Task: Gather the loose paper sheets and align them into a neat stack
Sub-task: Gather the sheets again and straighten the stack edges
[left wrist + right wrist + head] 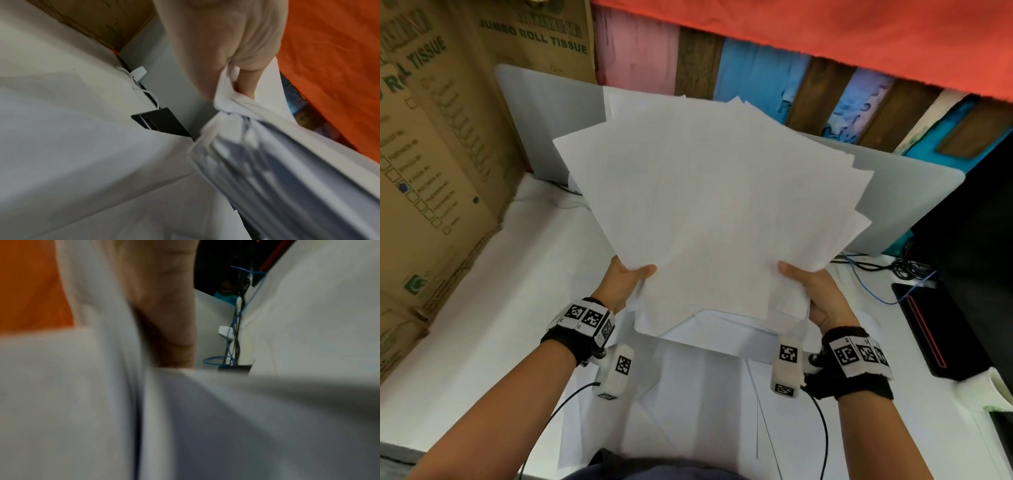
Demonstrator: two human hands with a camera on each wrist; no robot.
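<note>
A fanned bundle of white paper sheets (715, 209) is held up above the white table (482, 342), its corners splayed out at different angles. My left hand (628, 279) grips the bundle's lower left edge, thumb on top and fingers hidden underneath. My right hand (813, 291) grips the lower right edge the same way. In the left wrist view the paper sheets (277, 170) bunch and crumple where my left hand (236, 78) pinches them. In the right wrist view, blurred paper sheets (82, 402) fill most of the frame beside my right hand (166, 321). More white sheets (705, 394) lie flat on the table below.
Cardboard boxes (441, 154) stand at the left. A grey panel (544, 116) stands upright behind the papers. At the right are a black device with a red line (935, 325), a dark monitor (979, 219) and tangled cables (893, 270). An orange cloth (825, 27) hangs overhead.
</note>
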